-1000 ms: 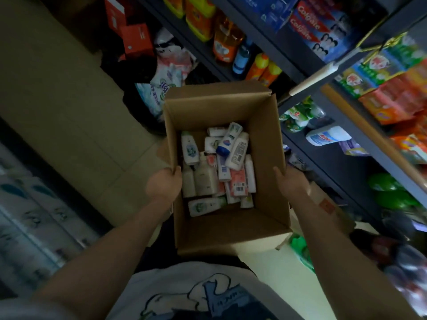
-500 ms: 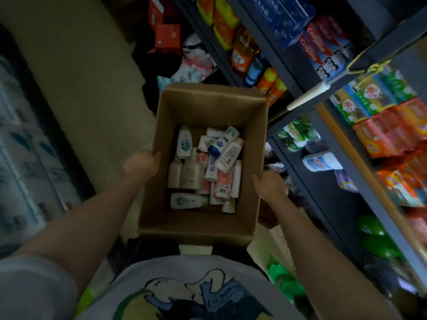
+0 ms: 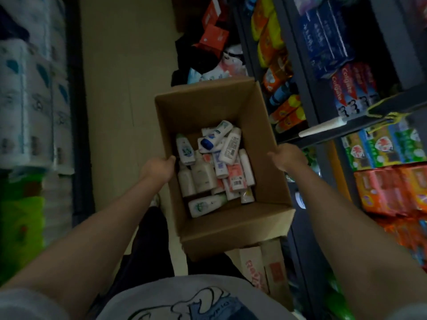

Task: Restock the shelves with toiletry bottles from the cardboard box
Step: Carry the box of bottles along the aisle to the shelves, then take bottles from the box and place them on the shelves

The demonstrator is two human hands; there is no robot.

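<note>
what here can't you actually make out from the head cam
- Fingers of the left hand and right hand: hidden behind the cardboard box walls in the head view.
- Lower toiletry bottles: buried under the top layer.
- Bottle labels: too small and dim to read.
- Shelves: cut off by the right edge.

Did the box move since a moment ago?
Yes. The cardboard box has drifted away from the shelves toward the aisle; more of the printed carton on the floor now shows beneath it.
</note>
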